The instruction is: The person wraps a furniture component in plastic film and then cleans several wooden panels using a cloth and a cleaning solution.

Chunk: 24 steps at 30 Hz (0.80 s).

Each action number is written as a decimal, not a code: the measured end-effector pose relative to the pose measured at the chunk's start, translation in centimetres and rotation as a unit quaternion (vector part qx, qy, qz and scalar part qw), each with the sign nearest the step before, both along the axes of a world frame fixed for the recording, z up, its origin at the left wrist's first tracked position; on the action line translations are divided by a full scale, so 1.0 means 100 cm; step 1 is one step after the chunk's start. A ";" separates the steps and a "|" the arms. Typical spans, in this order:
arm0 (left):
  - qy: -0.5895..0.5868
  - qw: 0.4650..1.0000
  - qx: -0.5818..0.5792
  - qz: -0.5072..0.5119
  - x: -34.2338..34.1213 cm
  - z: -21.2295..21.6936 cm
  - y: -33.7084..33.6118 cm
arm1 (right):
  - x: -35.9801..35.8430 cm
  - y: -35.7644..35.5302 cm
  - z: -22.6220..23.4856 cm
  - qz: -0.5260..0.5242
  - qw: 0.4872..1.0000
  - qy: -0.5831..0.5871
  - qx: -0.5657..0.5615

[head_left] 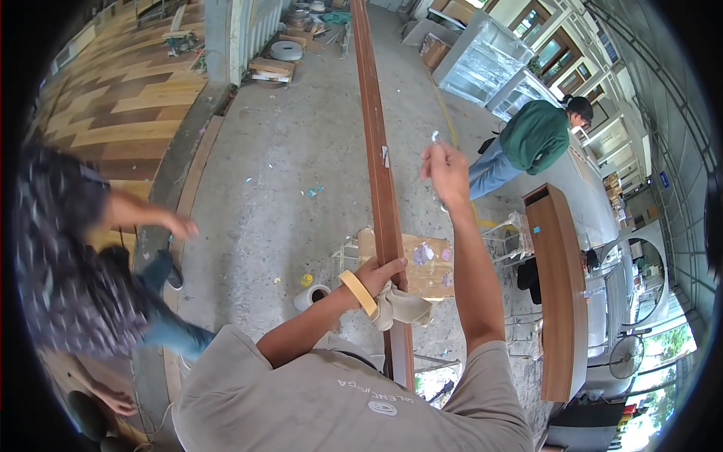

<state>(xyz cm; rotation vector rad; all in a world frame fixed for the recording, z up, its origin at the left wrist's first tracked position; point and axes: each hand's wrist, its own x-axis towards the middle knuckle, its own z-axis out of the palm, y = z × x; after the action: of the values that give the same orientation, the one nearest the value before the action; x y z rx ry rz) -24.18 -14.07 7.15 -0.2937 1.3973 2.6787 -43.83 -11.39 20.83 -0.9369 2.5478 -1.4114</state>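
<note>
A long reddish-brown wooden beam point(376, 113) runs away from me, down the middle of the view. My left hand point(380, 275) is closed, its thumb lying across the beam and a bunched beige cloth point(403, 305) hanging from under its palm. Around my left wrist sits a yellowish tape roll point(358, 294). My right hand point(446, 169) is raised to the right of the beam, apart from it, fingers pinched at a small white scrap point(435, 136). A small white piece point(385, 157) is on the beam's face.
Beneath the beam stands a support with a stained board top point(428, 264), a white tape roll point(312, 296) beside it. One person point(90, 256) is close on my left; another in green point(535, 139) bends at the right. A wooden panel piece point(561, 301) stands right, wrapped boxes point(482, 60) behind.
</note>
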 end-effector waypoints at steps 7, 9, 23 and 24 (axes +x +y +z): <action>-0.006 0.997 0.077 -0.019 0.007 0.014 -0.005 | 0.018 -0.004 -0.023 0.019 0.971 -0.123 -0.205; -0.015 0.992 0.120 -0.024 0.005 0.012 -0.004 | 0.021 -0.003 -0.021 0.005 0.958 -0.176 -0.226; 0.064 0.997 0.006 -0.047 0.004 -0.001 -0.013 | 0.031 -0.018 -0.062 -0.078 0.961 0.235 -0.122; 0.068 0.993 0.044 -0.086 0.001 -0.025 -0.026 | 0.041 -0.018 -0.060 -0.046 0.967 0.233 -0.096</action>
<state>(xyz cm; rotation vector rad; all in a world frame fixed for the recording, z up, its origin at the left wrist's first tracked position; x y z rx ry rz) -24.10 -16.70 4.65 0.0175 1.2682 2.6515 -39.76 -13.24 14.83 -1.3404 2.8458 -1.6553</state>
